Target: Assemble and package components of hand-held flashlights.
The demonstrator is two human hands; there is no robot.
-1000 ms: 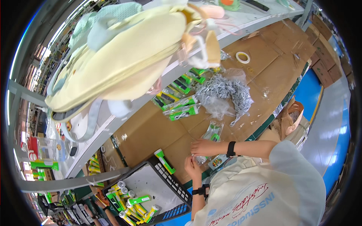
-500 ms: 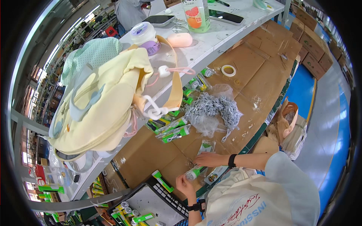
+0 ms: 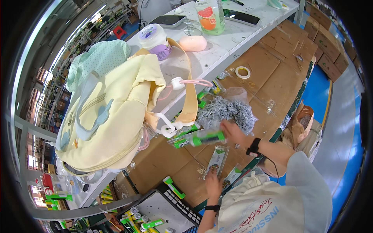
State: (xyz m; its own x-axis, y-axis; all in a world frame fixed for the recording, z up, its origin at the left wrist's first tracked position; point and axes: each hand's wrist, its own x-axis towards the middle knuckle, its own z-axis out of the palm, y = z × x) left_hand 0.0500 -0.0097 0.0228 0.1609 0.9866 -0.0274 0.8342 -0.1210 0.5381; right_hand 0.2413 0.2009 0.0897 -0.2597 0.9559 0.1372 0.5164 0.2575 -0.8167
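Observation:
My right hand [image 3: 234,133], blurred by motion, reaches across the cardboard with its fingers closed at one end of a bagged green tube [image 3: 208,138]. The tube lies over a pile of similar bagged green packets [image 3: 182,142]. Nearer my body, my left hand [image 3: 213,185] has its fingers closed at the lower end of a flat clear bag [image 3: 218,157] with a white and green card. Another flat clear bag [image 3: 233,175] lies beside that hand. Beyond my right hand sits a heap of grey cords [image 3: 227,112] in clear plastic.
A black-rimmed tray [image 3: 165,209] with several green tubes stands at lower left. A cream bag [image 3: 112,116] rests on the white shelf [image 3: 217,58], near a jar [image 3: 155,40], phones and a drink pouch [image 3: 210,17]. A tape roll [image 3: 243,72] lies on the cardboard [image 3: 272,89].
My right hand has moved away from my body to the packet pile, and a bagged green tube has gone with it. My left hand has shifted right onto the flat bag. The view has shifted slightly.

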